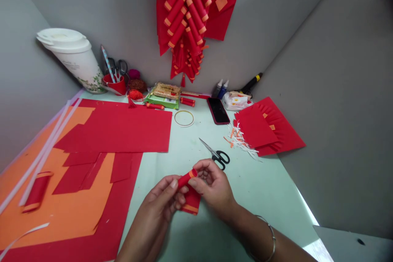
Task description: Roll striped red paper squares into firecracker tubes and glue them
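Between my two hands is a red paper piece with orange end bands, its upper part rolled into a paper tube (186,179) and its lower part hanging as a flat flap (193,199). My left hand (164,198) grips the tube's left end, thumb on top. The fingers and thumb of my right hand (215,186) pinch the orange-banded right end, where the tube's round opening shows. Just beyond my right hand lie black-handled scissors (219,156), blades pointing away to the left.
Red paper sheets (132,131) and orange paper (89,213) cover the left side, with a rolled red piece (38,192) on top. A phone (218,110), white cup (73,59) and gold ring (184,118) stand or lie farther back. Red paper firecrackers (187,12) hang on the wall.
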`<state>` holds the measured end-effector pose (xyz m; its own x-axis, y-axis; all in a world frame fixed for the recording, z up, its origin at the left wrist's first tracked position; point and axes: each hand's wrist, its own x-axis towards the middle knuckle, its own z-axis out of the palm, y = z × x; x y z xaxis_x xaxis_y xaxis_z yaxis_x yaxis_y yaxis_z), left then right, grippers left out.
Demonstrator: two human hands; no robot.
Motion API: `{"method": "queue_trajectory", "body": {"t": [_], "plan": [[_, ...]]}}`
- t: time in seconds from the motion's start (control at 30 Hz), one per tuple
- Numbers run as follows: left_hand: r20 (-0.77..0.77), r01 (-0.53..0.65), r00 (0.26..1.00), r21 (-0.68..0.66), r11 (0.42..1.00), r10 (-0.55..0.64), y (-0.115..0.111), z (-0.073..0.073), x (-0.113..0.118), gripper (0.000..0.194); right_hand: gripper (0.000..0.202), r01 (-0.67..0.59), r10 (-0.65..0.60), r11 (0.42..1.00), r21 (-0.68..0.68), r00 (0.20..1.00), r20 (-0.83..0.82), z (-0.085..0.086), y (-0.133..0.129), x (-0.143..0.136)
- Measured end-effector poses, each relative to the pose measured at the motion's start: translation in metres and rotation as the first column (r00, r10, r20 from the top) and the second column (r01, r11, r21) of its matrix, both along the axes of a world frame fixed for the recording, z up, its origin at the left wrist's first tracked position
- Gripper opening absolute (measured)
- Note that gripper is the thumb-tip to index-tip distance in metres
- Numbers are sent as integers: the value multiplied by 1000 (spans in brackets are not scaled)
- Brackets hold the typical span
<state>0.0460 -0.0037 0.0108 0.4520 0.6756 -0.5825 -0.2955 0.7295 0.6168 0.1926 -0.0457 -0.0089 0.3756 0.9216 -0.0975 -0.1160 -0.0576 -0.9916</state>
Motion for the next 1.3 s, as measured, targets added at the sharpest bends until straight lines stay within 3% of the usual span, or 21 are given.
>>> {"method": "queue_trajectory", "body": {"t": [0.33, 0.9, 1.3], "plan": [[59, -7, 998, -93, 996, 13, -3, 1, 3, 15, 24, -15, 15, 1000, 10, 1000, 0, 5, 0, 0], [67, -41, 997, -92, 995, 47, -2, 1, 1, 6, 18, -47, 45, 997, 55, 998, 41, 5, 1, -1], [33, -39, 999, -40, 998, 40, -1, -3, -1, 18, 17, -33, 28, 996, 77, 997, 72, 2, -2, 1]]}}
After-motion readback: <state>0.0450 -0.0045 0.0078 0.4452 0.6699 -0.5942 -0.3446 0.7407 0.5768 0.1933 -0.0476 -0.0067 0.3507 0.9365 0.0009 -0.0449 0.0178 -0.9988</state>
